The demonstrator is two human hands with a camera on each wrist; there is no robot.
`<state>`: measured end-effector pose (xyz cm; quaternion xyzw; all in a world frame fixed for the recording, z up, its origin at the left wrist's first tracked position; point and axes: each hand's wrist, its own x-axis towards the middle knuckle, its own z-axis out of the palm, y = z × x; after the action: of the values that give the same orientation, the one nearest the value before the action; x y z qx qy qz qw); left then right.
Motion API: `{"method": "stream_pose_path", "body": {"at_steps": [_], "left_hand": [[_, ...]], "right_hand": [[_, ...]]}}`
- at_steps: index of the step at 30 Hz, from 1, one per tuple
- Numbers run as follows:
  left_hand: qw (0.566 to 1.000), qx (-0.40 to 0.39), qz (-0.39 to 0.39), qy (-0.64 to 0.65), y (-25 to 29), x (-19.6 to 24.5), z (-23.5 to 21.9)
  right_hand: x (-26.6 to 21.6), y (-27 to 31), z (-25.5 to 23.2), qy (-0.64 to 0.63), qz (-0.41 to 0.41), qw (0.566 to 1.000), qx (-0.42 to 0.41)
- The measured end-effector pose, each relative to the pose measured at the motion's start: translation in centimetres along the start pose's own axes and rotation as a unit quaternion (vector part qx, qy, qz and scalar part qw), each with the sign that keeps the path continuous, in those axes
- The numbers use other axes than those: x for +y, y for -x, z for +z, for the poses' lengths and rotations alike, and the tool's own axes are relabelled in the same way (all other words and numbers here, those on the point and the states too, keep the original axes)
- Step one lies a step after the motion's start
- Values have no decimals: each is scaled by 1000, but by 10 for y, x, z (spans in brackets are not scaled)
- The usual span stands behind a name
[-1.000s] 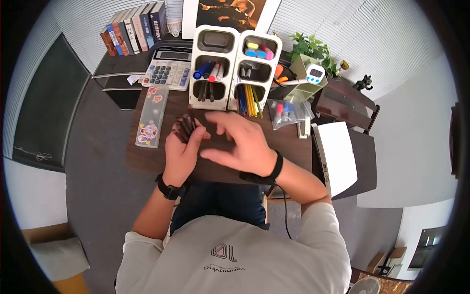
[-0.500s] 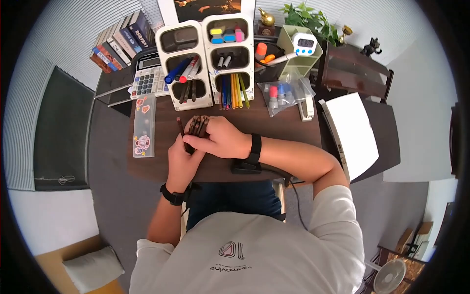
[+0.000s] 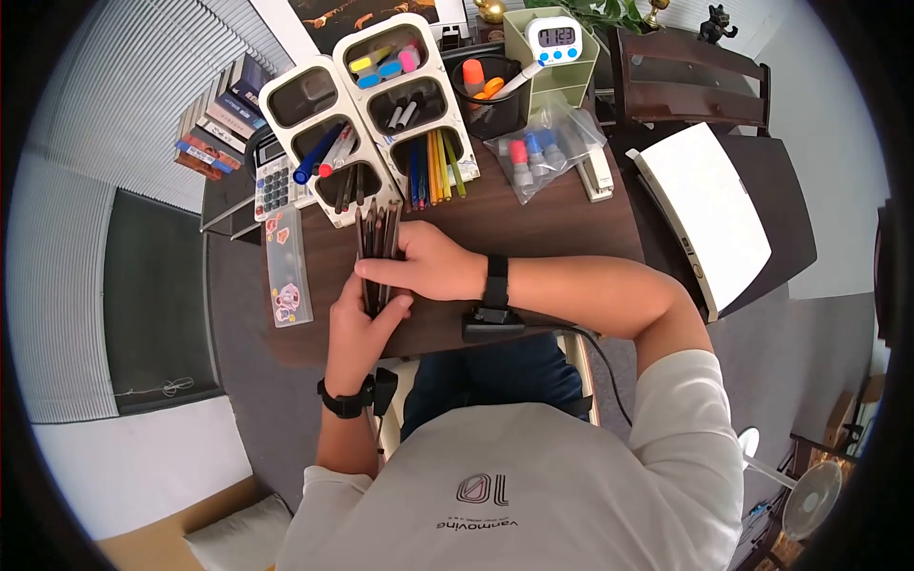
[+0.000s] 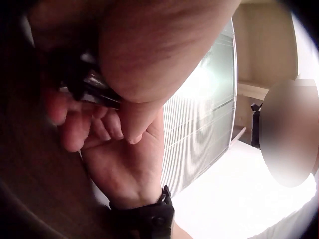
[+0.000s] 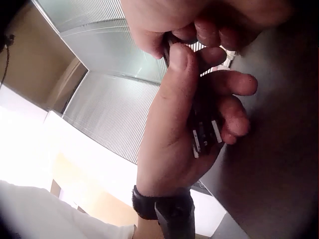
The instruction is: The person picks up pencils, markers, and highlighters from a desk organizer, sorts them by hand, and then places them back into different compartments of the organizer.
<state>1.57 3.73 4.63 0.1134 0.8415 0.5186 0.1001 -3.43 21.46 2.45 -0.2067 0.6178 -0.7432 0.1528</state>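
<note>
A bundle of dark pencils (image 3: pixel 379 233) stands roughly upright between both hands above the front of the desk. My left hand (image 3: pixel 357 333) grips its lower part, thumb across the front. Higher up, my right hand (image 3: pixel 428 262) curls round the same bundle, its thumb lying over the pencils. In the right wrist view the pencils' lower ends (image 5: pixel 204 137) show in the left palm. The left wrist view shows the bundle (image 4: pixel 89 84) only darkly between the hands. Just behind are the white organizers, the left one (image 3: pixel 373 211) holding dark pencils and markers, the right one (image 3: pixel 466 124) coloured pencils and highlighters.
A sticker-covered clear case (image 3: pixel 288 266) lies at the desk's left, near a calculator (image 3: pixel 274 186). Behind on the right are a black mesh cup (image 3: pixel 490 116), a green holder with a timer (image 3: pixel 555 40), a bag of small bottles (image 3: pixel 547 157) and a stapler (image 3: pixel 597 176).
The right hand came over to the bundle and closed round it beside the left. The single pencil that leaned apart now stands close to the others, and the bundle is more upright. The head view has turned.
</note>
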Motion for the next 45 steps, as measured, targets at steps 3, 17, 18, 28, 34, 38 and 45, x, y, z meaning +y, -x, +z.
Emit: {"method": "stream_pose_path", "body": {"at_steps": [3,17,18,28,34,38,45], "left_hand": [[988,81,-20,132,16,0,1],[988,108,-25,106,47,-4,12],[987,132,-15,91,45,-4,9],[919,251,118,-279,-25,85,-81],[853,236,212,-414,-94,119,-109],[858,231,174,-424,-114,121,-106],[884,246,208,-338,-134,103,-96]], "right_hand": [[4,-3,-2,-134,13,991,21],[-9,8,6,-62,-9,998,-1],[-6,7,6,-61,-13,998,-2],[6,1,2,26,-18,999,-6],[5,2,1,30,-4,1000,-8],[2,3,0,28,-12,999,-12],[0,3,0,22,-8,1000,-20]]}}
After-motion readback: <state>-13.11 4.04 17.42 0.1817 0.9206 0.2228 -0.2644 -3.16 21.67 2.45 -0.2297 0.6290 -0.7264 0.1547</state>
